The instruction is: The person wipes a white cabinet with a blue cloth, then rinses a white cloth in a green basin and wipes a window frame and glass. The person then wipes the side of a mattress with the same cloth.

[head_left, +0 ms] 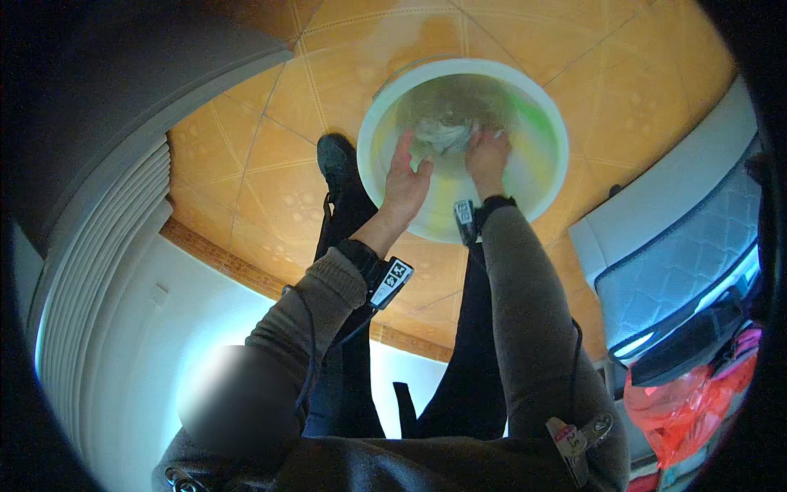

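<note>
A white bucket [556,152] with green and yellow patches on its inside stands on the floor in front of me. Murky water covers its bottom, and a pale wet cloth [443,135] lies bunched there. Over the left side of the bucket, my left hand [407,182] has its thumb and fingers apart and holds nothing, close beside the cloth. My right hand [488,156] reaches in with curled fingers at the right end of the cloth and grips it; its fingertips are partly hidden.
Orange-brown floor tiles [270,197] surround the bucket. My black shoe [336,160] is just left of it. At the right stands a mattress-like blue quilted piece [680,271], with a red plastic bag [680,410] nearer. A ribbed grey panel [98,271] runs along the left.
</note>
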### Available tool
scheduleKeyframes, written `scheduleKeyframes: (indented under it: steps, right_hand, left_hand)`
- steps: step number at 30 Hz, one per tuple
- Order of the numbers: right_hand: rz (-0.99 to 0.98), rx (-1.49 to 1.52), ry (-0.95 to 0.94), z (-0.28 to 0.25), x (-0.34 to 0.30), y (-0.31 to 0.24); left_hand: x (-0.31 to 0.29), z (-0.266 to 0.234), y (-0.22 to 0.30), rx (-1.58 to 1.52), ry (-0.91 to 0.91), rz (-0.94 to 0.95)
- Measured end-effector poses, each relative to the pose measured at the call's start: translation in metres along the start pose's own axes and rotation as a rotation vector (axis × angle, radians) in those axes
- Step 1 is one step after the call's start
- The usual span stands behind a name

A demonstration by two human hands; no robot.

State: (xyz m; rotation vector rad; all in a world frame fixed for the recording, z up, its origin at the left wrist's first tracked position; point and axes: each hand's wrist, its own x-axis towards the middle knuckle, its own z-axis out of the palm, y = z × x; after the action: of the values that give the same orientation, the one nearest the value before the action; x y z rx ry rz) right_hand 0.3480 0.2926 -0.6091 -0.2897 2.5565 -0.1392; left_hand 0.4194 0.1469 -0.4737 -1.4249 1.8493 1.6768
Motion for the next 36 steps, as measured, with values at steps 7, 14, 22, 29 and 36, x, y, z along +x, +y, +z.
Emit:
scheduleKeyframes:
  steps: [7, 14, 22, 29, 36]
  right_hand:
    - [-0.157, 0.844, -0.296, -0.063, -0.096, -0.043]
    - [0.209, 1.23, -0.622, -0.193, -0.132, -0.081]
    - [0.027, 1.007, -0.13, -0.178, -0.126, -0.093]
    - [-0.497, 0.834, -0.171, -0.192, -0.147, -0.068]
    - [-0.753, 0.294, -0.193, -0.202, -0.105, -0.075]
  left_hand:
    - [0.011, -0.02, -0.012, 0.176, -0.603, 0.057]
    - [0.033, -0.069, 0.003, 0.081, -0.745, -0.053]
    - [-0.03, -0.053, 0.039, -1.013, -0.509, -0.515]
    - [-0.022, -0.068, 0.053, -0.719, -0.714, -0.591]
    - [-0.008, -0.083, 0.073, -0.323, -0.963, -0.559]
